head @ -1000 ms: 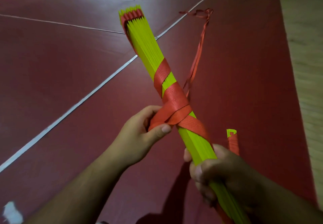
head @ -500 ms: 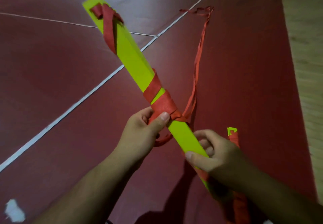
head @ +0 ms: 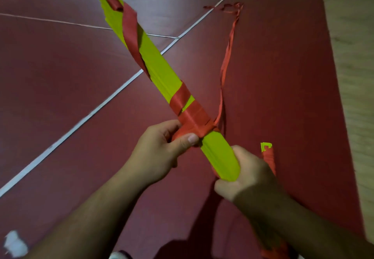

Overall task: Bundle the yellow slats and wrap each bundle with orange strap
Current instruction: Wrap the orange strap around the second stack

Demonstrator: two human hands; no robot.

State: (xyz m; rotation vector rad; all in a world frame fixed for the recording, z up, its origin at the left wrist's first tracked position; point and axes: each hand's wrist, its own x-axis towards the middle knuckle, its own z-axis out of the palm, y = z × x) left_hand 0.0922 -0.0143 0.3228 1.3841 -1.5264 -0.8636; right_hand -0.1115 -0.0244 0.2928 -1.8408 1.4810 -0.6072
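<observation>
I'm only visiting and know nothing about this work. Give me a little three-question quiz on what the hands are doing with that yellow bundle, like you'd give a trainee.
1. True or false: the left hand pinches the orange strap against the yellow bundle.
2. Which hand grips the bundle's near end? A) left hand B) right hand
3. Fill in: the strap's loose tail trails off onto the red ____.
Key: 1 true; 2 B; 3 floor.
</observation>
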